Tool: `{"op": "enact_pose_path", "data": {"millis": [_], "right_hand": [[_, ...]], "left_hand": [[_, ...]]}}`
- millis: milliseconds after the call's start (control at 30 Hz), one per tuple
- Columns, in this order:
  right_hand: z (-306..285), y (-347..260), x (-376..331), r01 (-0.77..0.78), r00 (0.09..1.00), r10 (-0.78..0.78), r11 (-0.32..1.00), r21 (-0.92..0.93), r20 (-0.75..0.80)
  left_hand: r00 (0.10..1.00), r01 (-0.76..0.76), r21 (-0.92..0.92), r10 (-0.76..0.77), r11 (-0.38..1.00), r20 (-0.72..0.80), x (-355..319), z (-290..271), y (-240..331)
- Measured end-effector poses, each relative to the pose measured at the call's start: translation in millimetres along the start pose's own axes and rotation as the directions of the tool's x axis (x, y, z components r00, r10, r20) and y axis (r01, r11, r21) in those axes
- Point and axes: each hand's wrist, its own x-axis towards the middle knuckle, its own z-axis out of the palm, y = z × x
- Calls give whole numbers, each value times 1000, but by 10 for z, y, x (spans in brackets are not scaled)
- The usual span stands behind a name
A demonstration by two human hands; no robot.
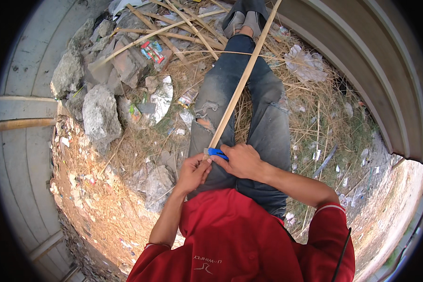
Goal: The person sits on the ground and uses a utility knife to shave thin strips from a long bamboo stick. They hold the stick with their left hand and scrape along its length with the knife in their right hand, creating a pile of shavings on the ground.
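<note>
Red shirt [235, 235], blue cutter [218, 153] in right grip [244, 161]

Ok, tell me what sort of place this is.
Probably a rough, littered outdoor patch, perhaps waste ground: broken rocks piled at the left, dry straw scattered about, and a ribbed panel at upper right.

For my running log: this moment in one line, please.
left hand: at near end of pale strip; right hand: gripping blue cutter; pale strip: over jeans

The wooden strip [242, 84] has 1 end cut off by the top edge, the other hidden near the left fingers [203, 168]. The right fingers [227, 149] partly cover the blue cutter [216, 152].
</note>
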Motion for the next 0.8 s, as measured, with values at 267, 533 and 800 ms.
{"op": "enact_pose_path", "data": {"millis": [267, 533, 800], "right_hand": [[2, -6, 61, -12, 1000, 13, 1000, -16, 21], [-901, 912, 587, -389, 784, 327, 921, -6, -528], [-1419, 1049, 337, -234, 765, 314, 949, 212, -563]], "left_hand": [[999, 22, -90, -25, 996, -41, -5, -5, -17], [999, 43, -51, -43, 998, -2, -245, -36, -141], [991, 30, -168, -8, 985, 131, -124, -108, -164]]}}
